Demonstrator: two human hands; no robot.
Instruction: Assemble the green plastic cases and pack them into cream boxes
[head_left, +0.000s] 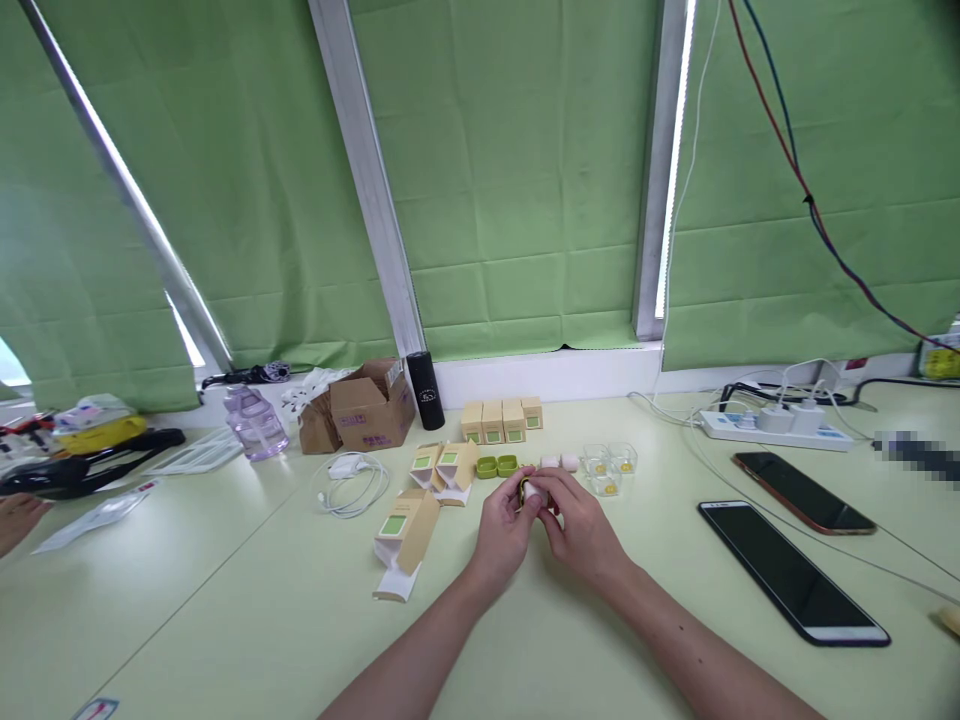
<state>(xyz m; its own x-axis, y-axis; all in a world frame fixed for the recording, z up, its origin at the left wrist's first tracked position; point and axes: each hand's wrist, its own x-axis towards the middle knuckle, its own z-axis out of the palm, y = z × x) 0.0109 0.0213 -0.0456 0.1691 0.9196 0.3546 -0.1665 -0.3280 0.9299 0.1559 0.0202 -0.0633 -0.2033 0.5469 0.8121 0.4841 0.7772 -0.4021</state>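
My left hand [504,525] and my right hand [581,520] meet above the table, fingers closed around a small white piece with a dark green edge [531,491]. The fingers cover most of it, so its kind is unclear. Just beyond my left hand sit two small green square containers [497,467]. Behind my right hand lie two pale pink cylinders [559,463]. To their right stand three clear cups [606,484] with yellow spots inside. Left of my hands are three opened beige cartons [417,528] with green labels and white flaps.
Several closed beige boxes [493,422] stand at the back by a black bottle [425,392] and a cardboard box [371,410]. Two phones [795,570] and a power strip [776,428] with cables are on the right. Another person's hand [19,522] shows at far left.
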